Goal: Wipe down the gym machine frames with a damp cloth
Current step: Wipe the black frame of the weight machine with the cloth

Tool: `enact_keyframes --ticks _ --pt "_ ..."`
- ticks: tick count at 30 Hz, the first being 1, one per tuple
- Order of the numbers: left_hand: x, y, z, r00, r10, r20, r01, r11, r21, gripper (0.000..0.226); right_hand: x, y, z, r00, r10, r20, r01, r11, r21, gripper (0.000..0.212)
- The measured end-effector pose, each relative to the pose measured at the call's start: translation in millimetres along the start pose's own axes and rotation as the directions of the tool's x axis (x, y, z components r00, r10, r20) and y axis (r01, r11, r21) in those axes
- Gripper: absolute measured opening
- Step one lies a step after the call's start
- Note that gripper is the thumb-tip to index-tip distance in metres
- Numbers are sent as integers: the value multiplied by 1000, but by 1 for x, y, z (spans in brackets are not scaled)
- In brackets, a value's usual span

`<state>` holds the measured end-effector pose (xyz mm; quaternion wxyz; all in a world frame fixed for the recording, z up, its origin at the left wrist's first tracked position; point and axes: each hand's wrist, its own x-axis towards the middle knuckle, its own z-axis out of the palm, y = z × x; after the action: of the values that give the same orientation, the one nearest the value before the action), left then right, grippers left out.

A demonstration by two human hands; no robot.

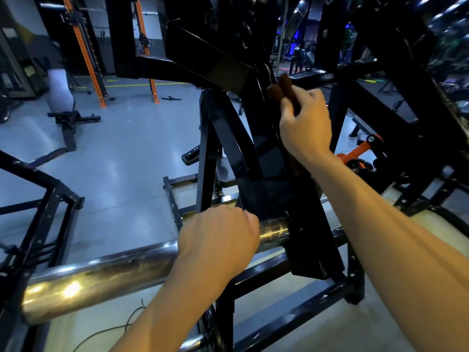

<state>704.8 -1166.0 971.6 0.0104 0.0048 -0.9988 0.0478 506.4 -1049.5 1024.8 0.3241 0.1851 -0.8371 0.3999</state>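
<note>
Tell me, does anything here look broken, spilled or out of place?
Nothing looks damaged or spilled. One small oddity: a loose black cable lies on the floor under the chrome bar, and a small black handle lies on the open floor near the orange rack.

A grey floor [121, 158] stretches out to the left, marked with a yellow line [142, 85] near the far wall. Two orange perforated uprights [87, 62] stand on it, with a white punching bag [59, 88] on a black base nearby. A thin black cable [119, 326] trails across the floor at the bottom.
</note>
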Motion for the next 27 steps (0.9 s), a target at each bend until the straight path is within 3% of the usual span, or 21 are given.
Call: enact_keyframes --ticks 2,5,7,11,12,15,18,21,23,27 --pt "-1 0 0 1000 21 -2 -21 1000 17 33 17 -9 4 1000 11 5 -12 999 42 37" --pt "0 1 -2 1000 -14 22 14 1000 7 32 4 -15 6 984 -172 52 172 985 8 40" --pt "0 2 -1 1000 -26 16 26 1000 -8 33 -11 -4 3 976 -215 43 216 975 -44 39" --pt "-2 2 -2 997 -60 -43 54 992 -113 37 17 -3 6 999 38 -23 -38 999 19 36" --pt "-3 3 -2 997 -66 -43 61 991 -119 42 26 -9 9 999 42 -14 -41 999 33 36" --pt "0 2 -1 993 -122 -1 121 981 -150 26 19 -20 14 992 -125 28 124 992 31 40" --pt "2 5 1 987 -157 19 158 978 -134 41 -11 -5 7 975 -219 32 220 975 -37 39" --pt "1 4 -2 987 -163 12 163 979 -122 36 1 2 4 999 -40 -23 40 999 2 37" --pt "-1 4 -4 994 -111 -14 109 987 -120 26 14 -5 6 1000 4 -11 -3 999 38 36" --pt "-3 2 -6 999 -52 8 52 997 -56 29 -17 -4 -4 976 -207 71 205 978 31 40"
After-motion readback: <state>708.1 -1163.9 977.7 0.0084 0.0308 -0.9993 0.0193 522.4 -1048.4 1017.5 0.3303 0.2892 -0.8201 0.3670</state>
